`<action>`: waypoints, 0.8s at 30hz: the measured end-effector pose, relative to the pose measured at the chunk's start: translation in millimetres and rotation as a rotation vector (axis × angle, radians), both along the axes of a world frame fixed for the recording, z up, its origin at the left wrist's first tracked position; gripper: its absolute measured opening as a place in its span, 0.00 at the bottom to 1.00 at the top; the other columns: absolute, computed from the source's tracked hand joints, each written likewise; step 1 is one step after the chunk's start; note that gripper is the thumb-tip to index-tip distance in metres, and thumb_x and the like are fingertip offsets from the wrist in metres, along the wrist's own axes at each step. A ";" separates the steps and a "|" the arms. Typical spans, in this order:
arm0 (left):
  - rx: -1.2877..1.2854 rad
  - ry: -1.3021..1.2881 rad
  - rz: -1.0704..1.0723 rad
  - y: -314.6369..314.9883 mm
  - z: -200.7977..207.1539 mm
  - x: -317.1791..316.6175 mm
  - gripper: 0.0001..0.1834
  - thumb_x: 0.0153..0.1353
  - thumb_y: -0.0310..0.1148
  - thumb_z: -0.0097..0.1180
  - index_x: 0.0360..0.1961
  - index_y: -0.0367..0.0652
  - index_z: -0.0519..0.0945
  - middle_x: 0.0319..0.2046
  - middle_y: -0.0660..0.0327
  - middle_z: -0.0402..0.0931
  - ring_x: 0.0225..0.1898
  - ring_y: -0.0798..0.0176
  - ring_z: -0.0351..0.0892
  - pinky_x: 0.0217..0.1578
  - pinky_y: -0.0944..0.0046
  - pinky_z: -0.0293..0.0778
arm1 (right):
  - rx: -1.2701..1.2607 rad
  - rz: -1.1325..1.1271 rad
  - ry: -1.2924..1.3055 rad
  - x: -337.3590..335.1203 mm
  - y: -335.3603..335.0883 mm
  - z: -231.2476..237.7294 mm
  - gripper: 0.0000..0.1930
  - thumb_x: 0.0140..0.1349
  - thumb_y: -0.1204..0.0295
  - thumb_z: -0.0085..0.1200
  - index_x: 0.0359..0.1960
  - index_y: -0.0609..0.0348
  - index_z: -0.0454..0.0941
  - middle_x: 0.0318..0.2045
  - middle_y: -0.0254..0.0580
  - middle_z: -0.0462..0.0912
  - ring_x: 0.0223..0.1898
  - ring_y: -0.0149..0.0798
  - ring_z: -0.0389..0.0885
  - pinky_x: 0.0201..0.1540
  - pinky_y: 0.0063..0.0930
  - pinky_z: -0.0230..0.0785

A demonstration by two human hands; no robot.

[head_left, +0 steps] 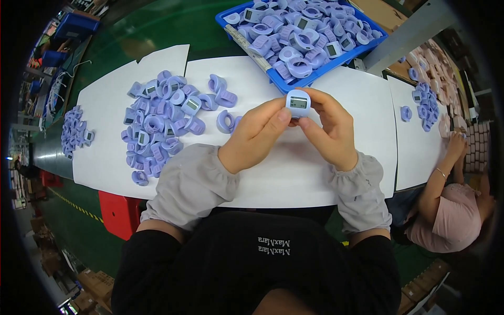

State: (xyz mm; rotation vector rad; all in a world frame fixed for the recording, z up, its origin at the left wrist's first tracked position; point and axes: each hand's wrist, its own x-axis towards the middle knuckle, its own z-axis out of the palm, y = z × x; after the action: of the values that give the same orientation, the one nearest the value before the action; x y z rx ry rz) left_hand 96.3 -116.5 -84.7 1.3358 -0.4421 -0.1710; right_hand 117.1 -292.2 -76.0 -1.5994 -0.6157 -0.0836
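Note:
Between both hands, over the middle of the white-covered table, is a small lilac device with a grey display (298, 104), its screen turned up toward me. My left hand (255, 135) pinches its left side, with the thumb at the lower left edge. My right hand (332, 131) closes on the other side, fingers behind it and thumb just below. The device's underside is hidden by the fingers. Left of my hands lies a loose pile of similar lilac ring-shaped devices (154, 124), some showing displays. One such ring (226, 121) lies close to my left hand.
A blue crate (307, 81) heaped with similar devices stands beyond my hands, beside a grey post (409, 37). Smaller piles lie at far left (75, 131) and far right (428, 107). A co-worker in pink (446, 220) works at the right. A red stool (118, 214) stands below the table's left edge.

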 end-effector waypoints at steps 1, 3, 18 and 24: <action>0.001 0.000 0.000 0.0 -0.8 -0.6 0.20 0.72 0.38 0.38 0.53 0.31 0.70 0.43 0.57 0.74 0.44 0.67 0.73 0.47 0.66 0.71 | 0.007 -0.004 0.030 -0.3 -0.3 0.0 0.20 0.54 0.77 0.56 0.50 0.68 0.73 0.43 0.46 0.80 0.46 0.38 0.78 0.53 0.30 0.67; 0.055 -0.084 0.038 0.3 -2.0 -2.1 0.21 0.72 0.38 0.38 0.54 0.31 0.70 0.43 0.56 0.74 0.44 0.66 0.74 0.48 0.66 0.71 | -0.019 0.037 0.048 -1.1 -3.4 0.4 0.21 0.56 0.79 0.54 0.52 0.69 0.71 0.47 0.46 0.78 0.50 0.39 0.75 0.56 0.32 0.64; 0.058 -0.066 0.020 -4.7 -0.2 5.3 0.19 0.72 0.35 0.39 0.54 0.31 0.70 0.43 0.55 0.76 0.43 0.65 0.76 0.46 0.66 0.72 | -0.086 0.028 0.017 3.5 -10.0 0.3 0.21 0.56 0.81 0.53 0.53 0.71 0.70 0.50 0.47 0.76 0.53 0.39 0.73 0.59 0.32 0.62; 0.271 -0.141 0.085 8.1 5.0 -1.7 0.16 0.70 0.30 0.40 0.53 0.30 0.71 0.41 0.55 0.76 0.43 0.64 0.76 0.46 0.66 0.72 | -0.150 -0.074 -0.071 -0.6 -3.0 -1.7 0.20 0.53 0.77 0.59 0.49 0.67 0.74 0.43 0.46 0.80 0.46 0.35 0.78 0.52 0.29 0.68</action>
State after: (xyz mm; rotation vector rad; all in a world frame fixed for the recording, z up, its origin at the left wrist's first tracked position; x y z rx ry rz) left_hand 94.6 -108.4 -79.7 1.6366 -0.4924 -0.0667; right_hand 116.5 -295.1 -77.8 -1.7711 -0.6299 -0.1531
